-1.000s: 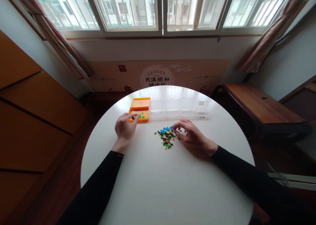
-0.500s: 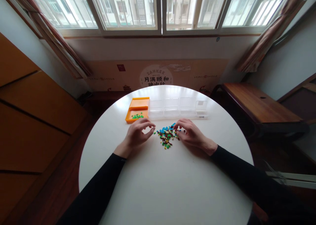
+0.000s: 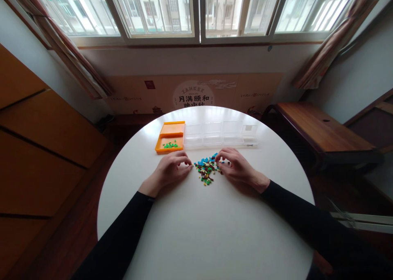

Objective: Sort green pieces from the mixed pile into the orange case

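A small heap of tiny coloured bricks [image 3: 207, 170] lies on the round white table [image 3: 202, 231], between both hands. My left hand [image 3: 172, 169] rests on the table at the heap's left edge, fingers curled, fingertips touching the nearest pieces. My right hand [image 3: 235, 165] sits at the heap's right edge, thumb and forefinger pinched among the bricks; what they hold is too small to tell. Behind the left hand stands an orange tray [image 3: 159, 145] with several green bricks [image 3: 170, 145] in it. A row of clear plastic boxes [image 3: 222, 134] extends to the right of the tray.
A dark wooden bench [image 3: 322, 128] stands to the right of the table. Wooden cabinets [image 3: 33, 149] fill the left side. A window and a low wall panel with printed characters are beyond the table's far edge.
My left hand has left the orange tray and come right and toward me, to the heap's left edge. My right hand has stayed at the heap.
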Action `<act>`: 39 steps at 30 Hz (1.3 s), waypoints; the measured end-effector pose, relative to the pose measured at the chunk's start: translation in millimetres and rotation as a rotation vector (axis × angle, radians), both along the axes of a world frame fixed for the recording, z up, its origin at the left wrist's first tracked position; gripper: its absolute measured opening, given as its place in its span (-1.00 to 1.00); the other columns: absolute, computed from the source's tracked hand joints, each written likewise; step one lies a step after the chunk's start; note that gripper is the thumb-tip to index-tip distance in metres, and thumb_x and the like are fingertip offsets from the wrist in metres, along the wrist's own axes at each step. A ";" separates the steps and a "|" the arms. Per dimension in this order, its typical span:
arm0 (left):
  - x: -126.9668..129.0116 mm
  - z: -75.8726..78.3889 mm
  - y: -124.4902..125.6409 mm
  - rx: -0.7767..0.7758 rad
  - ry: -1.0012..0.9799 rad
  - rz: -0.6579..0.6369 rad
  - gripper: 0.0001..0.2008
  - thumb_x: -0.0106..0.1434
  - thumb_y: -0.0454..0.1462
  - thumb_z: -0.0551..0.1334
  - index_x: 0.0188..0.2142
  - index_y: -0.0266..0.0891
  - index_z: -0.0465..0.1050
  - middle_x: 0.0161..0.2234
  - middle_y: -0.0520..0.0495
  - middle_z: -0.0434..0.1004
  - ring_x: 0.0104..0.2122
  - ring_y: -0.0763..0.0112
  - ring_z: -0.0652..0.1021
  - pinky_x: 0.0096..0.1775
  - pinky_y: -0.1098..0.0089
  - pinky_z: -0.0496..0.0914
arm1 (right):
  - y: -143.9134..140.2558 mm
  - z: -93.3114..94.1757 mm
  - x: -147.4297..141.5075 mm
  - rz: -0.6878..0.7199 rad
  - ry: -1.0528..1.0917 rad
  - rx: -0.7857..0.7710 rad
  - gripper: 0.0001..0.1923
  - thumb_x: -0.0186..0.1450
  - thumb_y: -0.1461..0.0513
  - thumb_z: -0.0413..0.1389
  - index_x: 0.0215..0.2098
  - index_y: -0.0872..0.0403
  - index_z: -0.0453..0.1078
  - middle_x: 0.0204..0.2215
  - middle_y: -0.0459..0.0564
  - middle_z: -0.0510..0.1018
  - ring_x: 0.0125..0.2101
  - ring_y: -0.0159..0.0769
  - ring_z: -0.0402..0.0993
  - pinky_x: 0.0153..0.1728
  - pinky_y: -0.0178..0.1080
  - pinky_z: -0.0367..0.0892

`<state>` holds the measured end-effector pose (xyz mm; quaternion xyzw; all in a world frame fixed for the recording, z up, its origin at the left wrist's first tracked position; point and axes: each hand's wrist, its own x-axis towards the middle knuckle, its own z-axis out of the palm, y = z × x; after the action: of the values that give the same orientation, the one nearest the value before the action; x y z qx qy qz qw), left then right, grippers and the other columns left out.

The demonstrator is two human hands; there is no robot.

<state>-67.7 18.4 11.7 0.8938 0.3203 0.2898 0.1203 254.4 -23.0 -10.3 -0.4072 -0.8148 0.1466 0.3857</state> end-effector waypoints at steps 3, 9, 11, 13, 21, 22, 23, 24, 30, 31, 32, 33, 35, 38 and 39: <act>0.3 -2.4 2.0 0.019 -0.014 -0.012 -0.87 0.45 -0.25 0.37 -0.28 -0.15 0.66 -0.27 -0.04 0.62 -0.38 0.45 0.52 -0.37 0.44 0.38 | 0.4 0.1 0.0 0.004 0.000 0.009 -0.87 0.44 0.34 0.24 -0.20 -0.04 0.54 -0.23 -0.04 0.69 -0.17 -0.14 0.59 0.02 -0.06 0.42; 15.3 -7.5 -4.2 0.043 -0.124 -0.012 -0.85 0.56 -0.20 0.32 -0.16 -0.16 0.64 -0.23 -0.04 0.60 -0.40 0.48 0.51 -0.28 0.42 0.45 | -0.9 2.6 -3.2 0.077 0.034 0.036 -0.96 0.49 0.24 0.28 -0.16 -0.05 0.55 -0.21 -0.02 0.68 -0.16 -0.14 0.60 0.01 -0.06 0.44; 25.2 -8.6 -10.1 0.045 -0.144 -0.029 -0.86 0.56 -0.20 0.32 -0.15 -0.16 0.62 -0.23 -0.03 0.59 -0.40 0.48 0.51 -0.27 0.41 0.46 | -1.4 3.4 -4.8 0.110 0.034 0.054 -0.96 0.51 0.20 0.28 -0.15 -0.06 0.55 -0.20 -0.02 0.68 -0.18 -0.15 0.59 0.00 -0.06 0.44; 35.0 -9.4 -15.7 0.049 -0.154 -0.053 -0.86 0.57 -0.19 0.32 -0.14 -0.16 0.62 -0.24 -0.04 0.58 -0.38 0.46 0.54 -0.26 0.41 0.46 | -1.2 3.2 -6.0 0.138 0.024 0.077 -0.96 0.53 0.18 0.29 -0.13 -0.06 0.57 -0.20 -0.02 0.68 -0.18 -0.15 0.59 -0.01 -0.06 0.44; 50.6 -14.2 -22.3 0.097 -0.148 -0.068 -0.86 0.57 -0.21 0.32 -0.13 -0.15 0.65 -0.21 -0.07 0.63 -0.37 0.45 0.57 -0.27 0.40 0.45 | 3.4 -1.3 -5.8 0.172 -0.027 0.147 -0.90 0.55 0.11 0.29 -0.09 -0.06 0.60 -0.23 -0.02 0.67 -0.23 -0.17 0.55 -0.01 -0.06 0.44; 50.6 -14.5 -22.2 0.099 -0.145 -0.069 -0.86 0.57 -0.21 0.32 -0.13 -0.15 0.65 -0.21 -0.07 0.64 -0.37 0.45 0.57 -0.27 0.39 0.45 | 3.8 -1.6 -5.8 0.174 -0.031 0.148 -0.90 0.56 0.11 0.28 -0.09 -0.06 0.60 -0.23 -0.02 0.68 -0.23 -0.17 0.55 -0.01 -0.06 0.44; 50.6 -14.5 -22.1 0.101 -0.141 -0.068 -0.86 0.57 -0.21 0.32 -0.13 -0.15 0.66 -0.20 -0.07 0.64 -0.37 0.45 0.58 -0.27 0.39 0.46 | 4.1 -1.7 -5.8 0.176 -0.034 0.145 -0.90 0.57 0.11 0.27 -0.09 -0.06 0.59 -0.23 -0.02 0.68 -0.23 -0.17 0.55 -0.01 -0.07 0.44; 50.5 -14.3 -22.2 0.101 -0.139 -0.066 -0.86 0.57 -0.21 0.32 -0.13 -0.15 0.66 -0.20 -0.07 0.65 -0.37 0.44 0.58 -0.26 0.38 0.46 | 4.2 -1.8 -5.9 0.178 -0.039 0.139 -0.89 0.57 0.11 0.26 -0.08 -0.07 0.59 -0.22 -0.02 0.68 -0.23 -0.17 0.56 -0.01 -0.07 0.44; 50.3 -12.8 -23.6 0.083 -0.132 -0.024 -0.85 0.53 -0.15 0.37 -0.14 -0.12 0.69 -0.21 -0.08 0.67 -0.39 0.42 0.57 -0.28 0.35 0.48 | 2.6 0.7 -6.4 0.173 -0.033 0.123 -0.90 0.59 0.12 0.23 -0.08 -0.08 0.58 -0.23 -0.04 0.67 -0.22 -0.17 0.54 -0.01 -0.08 0.44; 50.2 -13.1 -23.6 0.083 -0.130 -0.020 -0.86 0.52 -0.14 0.38 -0.14 -0.11 0.70 -0.21 -0.08 0.67 -0.39 0.42 0.56 -0.27 0.35 0.48 | 2.2 1.4 -6.5 0.171 -0.029 0.122 -0.90 0.59 0.13 0.22 -0.08 -0.08 0.58 -0.23 -0.03 0.67 -0.22 -0.17 0.54 -0.02 -0.08 0.44; 50.1 -13.5 -23.3 0.087 -0.132 -0.019 -0.87 0.51 -0.15 0.39 -0.14 -0.11 0.71 -0.21 -0.08 0.67 -0.40 0.42 0.56 -0.27 0.34 0.48 | 1.9 2.1 -6.5 0.171 -0.025 0.121 -0.90 0.59 0.13 0.22 -0.08 -0.08 0.58 -0.23 -0.03 0.67 -0.23 -0.17 0.53 -0.02 -0.08 0.44; 49.9 -14.1 -22.9 0.090 -0.135 -0.021 -0.88 0.51 -0.16 0.39 -0.14 -0.11 0.71 -0.22 -0.07 0.67 -0.39 0.42 0.57 -0.27 0.35 0.48 | 1.8 2.6 -6.6 0.170 -0.022 0.118 -0.90 0.59 0.13 0.22 -0.08 -0.08 0.58 -0.24 -0.03 0.67 -0.23 -0.17 0.53 -0.02 -0.08 0.44; 49.5 -15.2 -21.9 0.088 -0.143 -0.026 -0.88 0.51 -0.19 0.38 -0.15 -0.11 0.71 -0.22 -0.07 0.67 -0.38 0.42 0.58 -0.27 0.35 0.49 | 1.8 3.0 -6.5 0.170 -0.021 0.113 -0.90 0.59 0.13 0.22 -0.08 -0.09 0.59 -0.24 -0.03 0.67 -0.23 -0.16 0.54 -0.02 -0.08 0.43; 48.9 -16.9 -21.0 0.070 -0.155 -0.033 -0.88 0.51 -0.19 0.38 -0.15 -0.11 0.71 -0.22 -0.08 0.67 -0.37 0.41 0.58 -0.26 0.34 0.49 | 2.5 2.1 -6.3 0.174 -0.019 0.107 -0.91 0.58 0.13 0.23 -0.07 -0.09 0.59 -0.24 -0.03 0.67 -0.23 -0.16 0.55 -0.02 -0.07 0.44; 48.8 -17.4 -21.1 0.066 -0.158 -0.036 -0.88 0.51 -0.19 0.38 -0.15 -0.12 0.71 -0.22 -0.08 0.67 -0.37 0.41 0.58 -0.26 0.34 0.49 | 2.6 1.8 -6.3 0.175 -0.018 0.104 -0.90 0.58 0.13 0.23 -0.07 -0.09 0.60 -0.24 -0.03 0.68 -0.23 -0.17 0.55 -0.01 -0.07 0.44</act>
<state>-18.9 -2.7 -5.8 0.8773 0.2838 0.3676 0.1210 248.2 -20.3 -8.5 -0.3152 -0.8573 0.1335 0.3846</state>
